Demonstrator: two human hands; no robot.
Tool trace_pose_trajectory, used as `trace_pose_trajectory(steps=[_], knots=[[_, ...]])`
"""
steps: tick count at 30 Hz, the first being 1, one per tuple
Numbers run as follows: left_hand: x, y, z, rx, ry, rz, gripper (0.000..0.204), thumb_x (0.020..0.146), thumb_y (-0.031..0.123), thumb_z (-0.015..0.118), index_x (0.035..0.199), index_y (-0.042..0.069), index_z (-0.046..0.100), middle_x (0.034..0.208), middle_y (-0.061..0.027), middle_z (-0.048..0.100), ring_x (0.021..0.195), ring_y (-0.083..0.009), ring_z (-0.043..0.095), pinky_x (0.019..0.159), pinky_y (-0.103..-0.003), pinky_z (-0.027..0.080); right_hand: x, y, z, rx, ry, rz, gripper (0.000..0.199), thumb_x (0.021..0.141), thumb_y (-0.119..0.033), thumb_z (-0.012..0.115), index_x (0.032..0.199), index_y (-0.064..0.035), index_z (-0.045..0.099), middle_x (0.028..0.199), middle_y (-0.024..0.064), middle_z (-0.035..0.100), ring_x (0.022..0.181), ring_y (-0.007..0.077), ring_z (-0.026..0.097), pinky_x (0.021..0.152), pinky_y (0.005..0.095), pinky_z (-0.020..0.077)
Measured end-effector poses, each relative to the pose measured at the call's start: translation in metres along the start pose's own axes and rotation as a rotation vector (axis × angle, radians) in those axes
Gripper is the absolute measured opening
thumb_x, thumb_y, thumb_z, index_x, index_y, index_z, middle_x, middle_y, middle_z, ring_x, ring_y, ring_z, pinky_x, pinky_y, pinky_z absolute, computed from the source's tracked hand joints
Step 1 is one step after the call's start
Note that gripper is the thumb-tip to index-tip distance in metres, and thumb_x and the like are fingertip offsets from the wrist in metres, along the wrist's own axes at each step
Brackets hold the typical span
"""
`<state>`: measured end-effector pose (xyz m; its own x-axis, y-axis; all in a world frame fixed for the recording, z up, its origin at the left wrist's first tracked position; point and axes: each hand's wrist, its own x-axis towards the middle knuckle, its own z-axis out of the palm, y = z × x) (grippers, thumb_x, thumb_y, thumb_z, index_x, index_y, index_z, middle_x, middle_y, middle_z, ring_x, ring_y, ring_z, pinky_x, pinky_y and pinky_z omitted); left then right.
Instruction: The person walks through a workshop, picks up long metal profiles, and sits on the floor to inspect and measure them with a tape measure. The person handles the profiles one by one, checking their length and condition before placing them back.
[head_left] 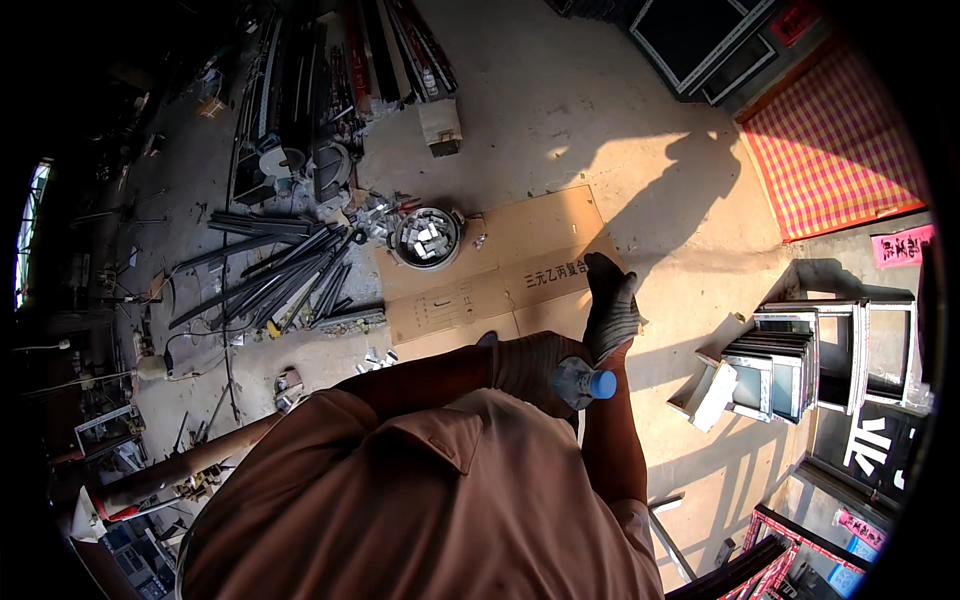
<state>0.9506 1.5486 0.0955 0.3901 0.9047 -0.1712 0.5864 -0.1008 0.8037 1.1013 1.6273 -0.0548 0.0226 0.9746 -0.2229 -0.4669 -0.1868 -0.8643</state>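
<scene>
Near the chest, the gloved left hand (530,368) wraps its fingers around a clear bottle (578,383); the right hand (610,305), fingers together, hovers above its blue cap (603,384). Steady grip advised.

Pot (427,238) on cardboard sheet (540,262), metal bars (280,275) left, stacked frames (790,365) right.

Both hands wear dark knitted gloves. The left hand (530,368) is drawn in close before the chest, its fingers curled tight in a grip, with the left forearm in a brown sleeve crossing the body from the left. The right hand (610,305) is raised just above it, fingers together and pointing up and away, palm turned inward. The bare right forearm rises steeply from the lower edge.
</scene>
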Motion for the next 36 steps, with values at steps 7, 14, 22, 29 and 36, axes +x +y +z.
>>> trace_pose_trajectory(steps=[7, 14, 22, 29, 36], knots=[[0.132, -0.021, 0.067, 0.066, 0.739, -0.018, 0.019, 0.068, 0.026, 0.073, 0.085, 0.018, 0.075, 0.086, -0.0060, 0.073, 0.080, -0.0245, 0.070, 0.069, -0.033, 0.056, 0.145, -0.039, 0.004, -0.087, -0.203, 0.154, 0.062, 0.105, -0.046, 0.047, 0.154, -0.0127, 0.034, 0.157, 0.0126, 0.036, 0.142, 0.0265, 0.040, 0.114, 0.0407, 0.0372], [0.234, 0.043, -0.001, -0.007, 0.469, -0.241, 0.024, 0.068, 0.026, 0.075, 0.090, 0.019, 0.074, 0.089, -0.0062, 0.073, 0.085, -0.0236, 0.071, 0.072, -0.033, 0.056, 0.253, -0.101, 0.010, -0.195, -0.299, -0.056, 0.053, 0.103, -0.035, 0.057, 0.147, -0.0064, 0.046, 0.149, 0.0114, 0.046, 0.133, 0.0211, 0.047, 0.109, 0.0314, 0.0396], [0.308, -0.014, -0.068, -0.104, 0.378, 0.081, 0.030, 0.073, 0.027, 0.076, 0.095, 0.009, 0.065, 0.081, -0.0091, 0.065, 0.073, -0.0297, 0.066, 0.068, -0.040, 0.053, 0.353, -0.106, 0.036, -0.328, -0.389, 0.136, 0.044, 0.105, -0.034, 0.053, 0.135, -0.0023, 0.056, 0.123, 0.0122, 0.066, 0.113, 0.0199, 0.061, 0.100, 0.0323, 0.0472], [0.382, -0.156, -0.126, -0.345, 0.327, -0.090, 0.036, 0.081, 0.006, 0.078, 0.112, 0.006, 0.060, 0.101, -0.0034, 0.067, 0.092, -0.0160, 0.065, 0.081, -0.033, 0.055, 0.422, -0.136, 0.081, -0.780, -0.984, -0.241, 0.035, 0.106, -0.022, 0.048, 0.130, 0.0003, 0.059, 0.123, 0.0130, 0.067, 0.114, 0.0229, 0.063, 0.098, 0.0349, 0.0494], [0.451, -0.273, -0.227, -0.295, 0.432, -0.171, 0.044, 0.077, 0.009, 0.082, 0.116, 0.003, 0.062, 0.108, -0.0089, 0.070, 0.097, -0.0147, 0.067, 0.083, -0.031, 0.055, 0.518, -0.064, 0.188, -1.116, -0.881, -0.347, 0.036, 0.088, -0.024, 0.075, 0.114, -0.0025, 0.062, 0.110, 0.0136, 0.065, 0.100, 0.0278, 0.065, 0.086, 0.0373, 0.0524]])
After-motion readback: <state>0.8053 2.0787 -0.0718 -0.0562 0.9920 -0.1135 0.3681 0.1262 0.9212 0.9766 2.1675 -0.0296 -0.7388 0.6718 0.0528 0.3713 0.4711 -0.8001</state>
